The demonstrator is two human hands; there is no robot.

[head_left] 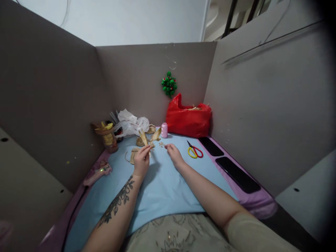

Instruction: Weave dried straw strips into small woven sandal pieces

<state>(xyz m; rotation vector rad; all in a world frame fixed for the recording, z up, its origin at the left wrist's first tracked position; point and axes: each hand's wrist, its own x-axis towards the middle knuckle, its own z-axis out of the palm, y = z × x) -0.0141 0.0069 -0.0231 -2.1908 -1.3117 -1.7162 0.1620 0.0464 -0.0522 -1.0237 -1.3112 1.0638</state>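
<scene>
My left hand is closed on a dried husk piece whose tan leaves spread upward above the fingers. To its right, my right hand is pinched at the fingertips, beside a small pale dried bit; whether the fingers hold that bit is too small to tell. Both hands are over the light blue cloth. A woven tan piece lies just left of my left hand, and another coiled piece sits behind it. A pink thread spool stands upright behind the hands.
Scissors with yellow and red handles lie right, near two black phones. Behind stands a red bag; white plastic bags lie back left. A pink glue gun and a brown container are at left. Grey panels surround the table.
</scene>
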